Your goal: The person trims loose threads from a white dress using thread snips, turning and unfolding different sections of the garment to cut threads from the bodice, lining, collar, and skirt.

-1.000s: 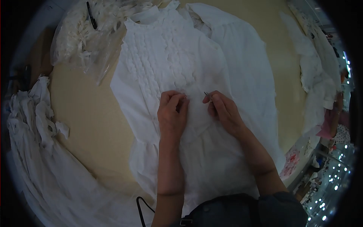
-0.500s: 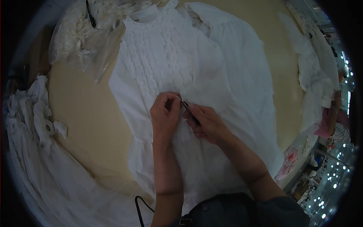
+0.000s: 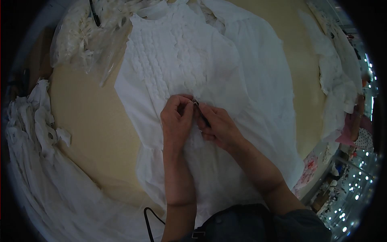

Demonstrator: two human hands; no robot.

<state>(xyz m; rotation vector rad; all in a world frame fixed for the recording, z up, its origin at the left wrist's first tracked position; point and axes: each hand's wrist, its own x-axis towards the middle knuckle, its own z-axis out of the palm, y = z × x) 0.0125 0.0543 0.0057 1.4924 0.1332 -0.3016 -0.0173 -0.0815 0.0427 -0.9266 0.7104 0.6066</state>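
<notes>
A white dress [image 3: 225,72] with ruffled strips down its front lies spread out beneath both hands. At its waist, my left hand [image 3: 177,115] is closed, thumb and fingertips pinching a small bit of the white fabric. My right hand [image 3: 219,125] is wrapped around slim black thread snips [image 3: 204,117], their metal tips right beside the left fingertips. Exactly what lies between the tips is too small to make out.
A clear plastic bag of pale strips [image 3: 86,40] sits at upper left with a black pen [image 3: 95,14] on it. White garments [image 3: 44,169] are heaped along the left edge, and more white fabric [image 3: 336,72] lies at right. Another person's pink sleeve [image 3: 348,131] shows far right.
The snips' tips have moved slightly up and closer to the left fingertips. My left hand keeps its pinch, and the dress lies nearly the same.
</notes>
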